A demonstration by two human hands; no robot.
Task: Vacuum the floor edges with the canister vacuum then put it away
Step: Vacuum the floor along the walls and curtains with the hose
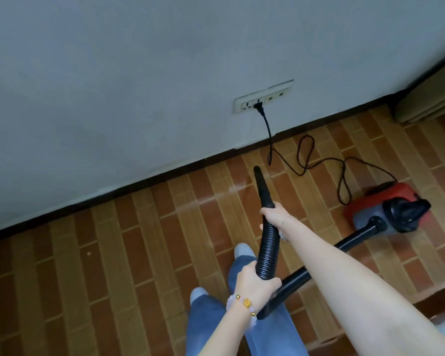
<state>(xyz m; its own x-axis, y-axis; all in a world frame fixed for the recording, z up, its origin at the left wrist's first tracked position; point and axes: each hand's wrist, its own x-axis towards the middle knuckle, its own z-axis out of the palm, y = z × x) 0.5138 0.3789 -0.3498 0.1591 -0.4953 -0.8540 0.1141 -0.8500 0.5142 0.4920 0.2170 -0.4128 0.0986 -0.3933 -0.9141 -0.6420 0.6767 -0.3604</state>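
Hands: my right hand (pixel 274 214) and left hand (pixel 252 278) wrapped round the hose (pixel 269 249); its nozzle (pixel 262 186) might snag the loose cord (pixel 306 155).

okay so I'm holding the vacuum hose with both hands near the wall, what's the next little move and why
Probably lower the nozzle forward until its tip meets the dark baseboard. The tip points at the wall but sits short of the edge, over the brick-patterned floor. Your right hand and left hand already grip the hose, and the cord is plugged in.
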